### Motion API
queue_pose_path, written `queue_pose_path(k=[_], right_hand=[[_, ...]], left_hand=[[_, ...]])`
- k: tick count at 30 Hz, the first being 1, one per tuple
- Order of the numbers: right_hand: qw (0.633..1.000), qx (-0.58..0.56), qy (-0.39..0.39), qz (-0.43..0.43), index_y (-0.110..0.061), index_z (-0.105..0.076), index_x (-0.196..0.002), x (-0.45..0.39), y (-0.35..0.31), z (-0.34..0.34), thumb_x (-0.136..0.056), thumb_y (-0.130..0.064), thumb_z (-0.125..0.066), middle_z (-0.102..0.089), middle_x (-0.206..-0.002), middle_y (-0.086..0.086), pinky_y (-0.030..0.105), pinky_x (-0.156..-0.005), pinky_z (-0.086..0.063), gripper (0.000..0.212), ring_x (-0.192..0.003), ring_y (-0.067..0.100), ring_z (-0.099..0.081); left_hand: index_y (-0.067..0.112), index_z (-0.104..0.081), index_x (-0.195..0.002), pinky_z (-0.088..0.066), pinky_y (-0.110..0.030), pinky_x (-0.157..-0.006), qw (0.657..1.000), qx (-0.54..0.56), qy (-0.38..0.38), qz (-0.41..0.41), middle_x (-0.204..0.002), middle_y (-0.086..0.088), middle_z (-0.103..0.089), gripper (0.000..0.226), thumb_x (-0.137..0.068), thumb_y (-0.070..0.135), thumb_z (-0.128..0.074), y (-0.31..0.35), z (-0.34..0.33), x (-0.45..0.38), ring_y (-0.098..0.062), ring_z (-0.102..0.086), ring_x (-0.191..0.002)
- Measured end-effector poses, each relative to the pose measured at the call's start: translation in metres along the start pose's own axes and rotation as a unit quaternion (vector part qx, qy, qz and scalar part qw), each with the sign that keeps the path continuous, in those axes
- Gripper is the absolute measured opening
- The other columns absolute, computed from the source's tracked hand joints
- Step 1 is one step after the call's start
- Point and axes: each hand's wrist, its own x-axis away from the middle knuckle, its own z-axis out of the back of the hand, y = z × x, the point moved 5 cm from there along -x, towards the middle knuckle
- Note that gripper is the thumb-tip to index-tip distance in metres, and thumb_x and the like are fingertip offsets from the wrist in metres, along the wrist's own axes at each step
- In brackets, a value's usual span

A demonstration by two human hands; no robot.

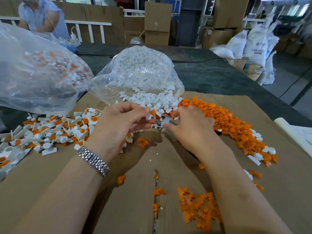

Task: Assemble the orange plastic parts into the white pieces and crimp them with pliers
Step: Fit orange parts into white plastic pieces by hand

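left hand [121, 120] pinches white piece [149, 115] with orange part [153, 112]; right hand [190, 125] wraps pliers [164, 123], seemingly. seat insert flush before squeezing.

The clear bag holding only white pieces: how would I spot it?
Start at the brown cardboard sheet over the table. Just beyond the hands lies an open clear bag, spilling white pieces. The bigger bag to its left holds mixed orange-and-white parts.
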Motion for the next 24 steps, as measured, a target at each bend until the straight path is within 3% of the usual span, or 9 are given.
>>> queue_pose_path(k=[3, 4, 8, 14, 16, 20, 24], right_hand=[[0.956, -0.280, 0.040, 0.078, -0.025, -0.070, -0.096, 0.005, -0.014, 0.015, -0.095, -0.047, -0.064, -0.069, -0.091, -0.011, 0.030, -0.081, -0.049, 0.022, -0.087, 0.006, -0.064], [0.944, -0.313, 0.033, 0.098, -0.024, -0.071, -0.092, 0.008, -0.020, 0.016, -0.095, -0.045, -0.065, -0.069, -0.085, -0.010, 0.026, -0.075, -0.050, 0.021, -0.081, 0.004, -0.064], [0.967, -0.213, 0.043, 0.136, -0.020, -0.066, -0.093, 0.010, -0.031, 0.008, -0.098, -0.033, -0.064, -0.067, -0.087, -0.006, 0.035, -0.077, -0.053, 0.014, -0.082, 0.012, -0.062], [0.972, -0.060, 0.075, 0.215, -0.023, -0.049, -0.088, 0.014, -0.038, 0.008, -0.099, -0.028, -0.059, -0.054, -0.089, -0.006, 0.029, -0.068, -0.033, 0.016, -0.082, 0.015, -0.052], [0.973, -0.076, 0.059, 0.208, -0.024, -0.052, -0.090, 0.011, -0.035, 0.007, -0.099, -0.030, -0.061, -0.058, -0.090, -0.006, 0.029, -0.070, -0.039, 0.014, -0.084, 0.014, -0.055], [0.947, -0.249, -0.004, 0.201, -0.027, -0.063, -0.105, 0.009, -0.027, 0.008, -0.092, -0.025, -0.073, -0.066, -0.088, -0.008, 0.030, -0.079, -0.054, 0.017, -0.085, 0.008, -0.064], [0.941, -0.215, 0.063, 0.255, -0.017, -0.071, -0.098, 0.010, -0.031, 0.012, -0.090, -0.016, -0.074, -0.067, -0.090, -0.005, 0.039, -0.080, -0.053, 0.008, -0.087, 0.013, -0.063]], left_hand=[[-0.008, -0.069, -0.085, -0.062, -0.028, -0.074, 0.997, -0.056, 0.020, -0.044, -0.083, -0.017, -0.076, 0.019, -0.089, 0.010, -0.075, 0.002, 0.002, 0.000, -0.029, -0.078, -0.084], [-0.009, -0.069, -0.088, -0.062, -0.029, -0.074, 0.996, -0.068, 0.023, -0.055, -0.083, -0.017, -0.077, 0.020, -0.089, 0.010, -0.075, 0.002, 0.002, 0.000, -0.028, -0.078, -0.082], [-0.006, -0.072, -0.090, -0.061, -0.024, -0.068, 0.985, -0.140, 0.026, -0.100, -0.080, -0.010, -0.078, 0.015, -0.090, 0.008, -0.073, 0.004, -0.001, 0.002, -0.021, -0.077, -0.076], [-0.011, -0.069, -0.084, -0.055, -0.017, -0.059, 0.972, -0.201, 0.017, -0.118, -0.073, -0.011, -0.075, 0.014, -0.092, 0.001, -0.069, 0.004, -0.004, 0.002, -0.014, -0.072, -0.060], [-0.009, -0.070, -0.085, -0.055, -0.016, -0.059, 0.973, -0.205, 0.018, -0.104, -0.070, -0.011, -0.075, 0.015, -0.092, 0.004, -0.070, 0.003, -0.002, 0.002, -0.014, -0.072, -0.059], [-0.012, -0.068, -0.091, -0.057, -0.020, -0.064, 0.989, -0.137, 0.020, -0.047, -0.078, -0.019, -0.075, 0.019, -0.091, 0.007, -0.072, 0.002, 0.004, -0.001, -0.022, -0.075, -0.067], [-0.017, -0.064, -0.093, -0.062, -0.026, -0.071, 0.994, -0.104, 0.014, -0.038, -0.086, -0.028, -0.073, 0.021, -0.091, 0.003, -0.070, 0.001, 0.005, -0.002, -0.027, -0.076, -0.074]])
